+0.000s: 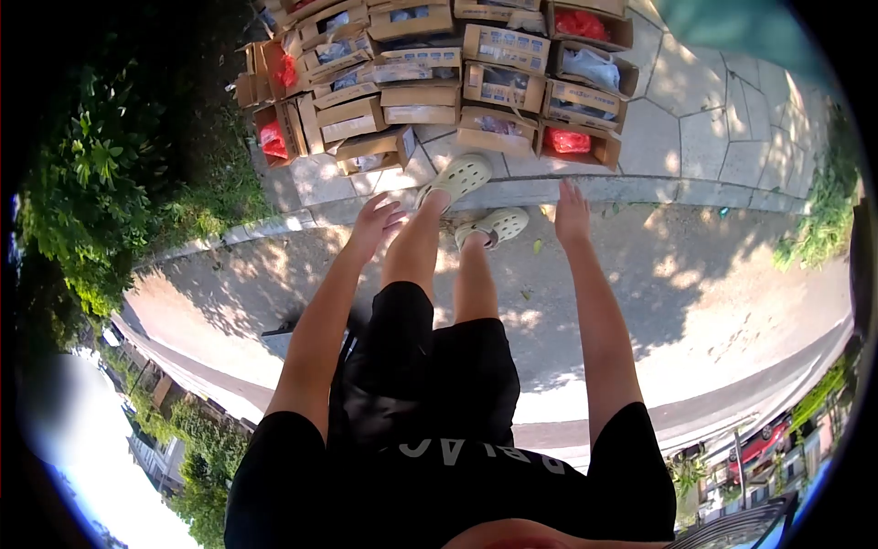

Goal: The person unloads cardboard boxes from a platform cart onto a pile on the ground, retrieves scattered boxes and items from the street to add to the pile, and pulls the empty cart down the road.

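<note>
My left hand (373, 227) hangs beside my left shin with its fingers apart, holding nothing. On the other side, my right hand (572, 212) reaches forward over the curb edge, fingers stretched out and nothing in them. Beyond both hands stand several rows of open cardboard boxes. Nearest my left hand is a box with a pale bag inside (377, 152). Closest to my right hand is a box (604, 149) holding a red plastic bag (567, 141). Neither hand touches a box.
Pale clogs (498, 225) are on my feet, the left one at the stone curb (640, 189). Paving slabs (700, 142) extend right of the boxes. Bushes (101, 183) grow at the left. Behind me runs a road, with a red car (759, 450) at far right.
</note>
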The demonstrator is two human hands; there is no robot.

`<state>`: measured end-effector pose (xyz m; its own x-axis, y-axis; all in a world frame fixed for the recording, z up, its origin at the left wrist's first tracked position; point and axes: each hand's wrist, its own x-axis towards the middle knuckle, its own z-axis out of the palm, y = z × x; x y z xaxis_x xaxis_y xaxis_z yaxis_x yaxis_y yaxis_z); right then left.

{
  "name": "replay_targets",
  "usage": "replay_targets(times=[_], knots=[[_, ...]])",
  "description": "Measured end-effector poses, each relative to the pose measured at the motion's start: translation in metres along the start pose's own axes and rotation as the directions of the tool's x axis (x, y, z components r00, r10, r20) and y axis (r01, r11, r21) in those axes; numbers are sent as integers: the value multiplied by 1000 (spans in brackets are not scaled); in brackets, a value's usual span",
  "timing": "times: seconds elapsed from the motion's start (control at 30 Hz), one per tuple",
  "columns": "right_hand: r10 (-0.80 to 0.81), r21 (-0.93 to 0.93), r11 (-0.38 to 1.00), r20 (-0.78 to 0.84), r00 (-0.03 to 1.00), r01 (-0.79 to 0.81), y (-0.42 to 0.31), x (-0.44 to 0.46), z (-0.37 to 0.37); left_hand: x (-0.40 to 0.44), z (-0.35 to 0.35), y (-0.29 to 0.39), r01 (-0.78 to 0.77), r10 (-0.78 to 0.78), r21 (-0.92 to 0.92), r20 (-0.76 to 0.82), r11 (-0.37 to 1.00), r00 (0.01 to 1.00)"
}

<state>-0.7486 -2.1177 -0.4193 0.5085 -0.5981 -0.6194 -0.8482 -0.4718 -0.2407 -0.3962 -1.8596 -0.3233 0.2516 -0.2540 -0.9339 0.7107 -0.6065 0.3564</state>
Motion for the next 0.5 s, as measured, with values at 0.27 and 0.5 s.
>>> replay_targets(times=[0.27, 0.5], knots=[[-205, 85, 977, 85, 975, 197, -6, -215, 5, -252, -183, -208, -3, 165, 446, -325, 895, 931], [-235, -29, 961, 442, 866, 276, -35, -373, -37, -343, -216, -353, 182, 6, 455, -380, 872, 925]])
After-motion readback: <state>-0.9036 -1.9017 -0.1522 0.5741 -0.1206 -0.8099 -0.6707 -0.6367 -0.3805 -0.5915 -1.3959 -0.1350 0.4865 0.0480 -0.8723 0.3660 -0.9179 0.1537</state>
